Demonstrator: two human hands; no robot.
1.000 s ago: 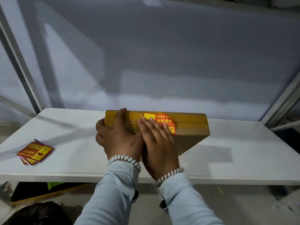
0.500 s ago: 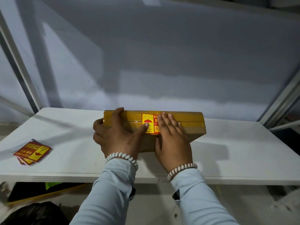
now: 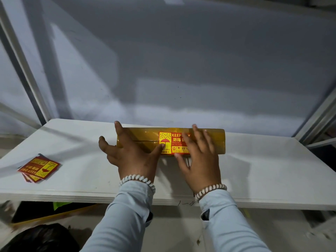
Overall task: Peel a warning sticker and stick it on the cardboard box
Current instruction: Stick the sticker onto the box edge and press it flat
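My left hand (image 3: 134, 157) and right hand (image 3: 200, 160) lie flat with a wide grip on the box (image 3: 141, 140), holding nothing. The sticker (image 3: 172, 142) sits between them.

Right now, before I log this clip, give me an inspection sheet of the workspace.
Surface: white table, mostly bare.
Job's things: yellow-brown box lying flat toward the back of the table; red and yellow sticker reading KEEP DRY on its top, partly covered by fingers.
Clutter: small stack of spare stickers near the table's left edge.
Grips: left hand spread open over the box's left part, thumb at the sticker; right hand flat over the sticker's right part.
Cables: nothing seen.
Surroundings: grey wall panel behind; dark bag under the table.
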